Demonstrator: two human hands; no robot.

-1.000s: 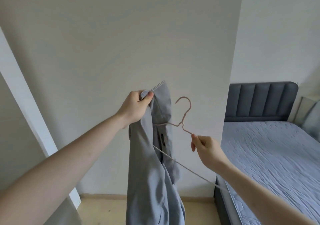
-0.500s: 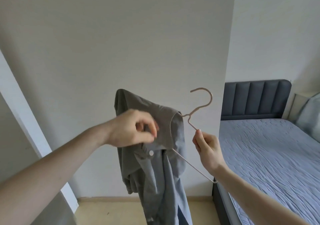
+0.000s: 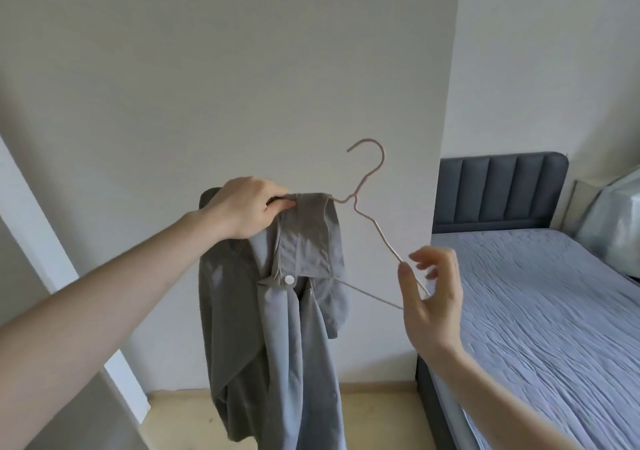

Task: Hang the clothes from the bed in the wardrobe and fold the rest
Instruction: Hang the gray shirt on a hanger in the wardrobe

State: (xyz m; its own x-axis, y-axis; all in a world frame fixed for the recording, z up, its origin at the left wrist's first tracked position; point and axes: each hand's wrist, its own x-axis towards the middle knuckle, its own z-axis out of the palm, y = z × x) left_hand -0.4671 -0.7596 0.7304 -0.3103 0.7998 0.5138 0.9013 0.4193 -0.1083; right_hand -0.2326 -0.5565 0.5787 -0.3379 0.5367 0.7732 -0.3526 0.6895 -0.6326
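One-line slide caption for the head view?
Left hand grips grey shirt collar on wire hanger; right hand at hanger's arm.

Matt grey cloth shirt [image 3: 298, 311], thin pinkish wire hanger [image 3: 372, 179], quilted bedspread [image 3: 540, 311].

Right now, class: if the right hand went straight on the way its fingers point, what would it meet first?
The right hand, fingers loosely spread up and leftward, would most likely meet the hanger wire first, then the grey shirt the left hand grips. The thumb looks to be already at the wire; depth is unclear.
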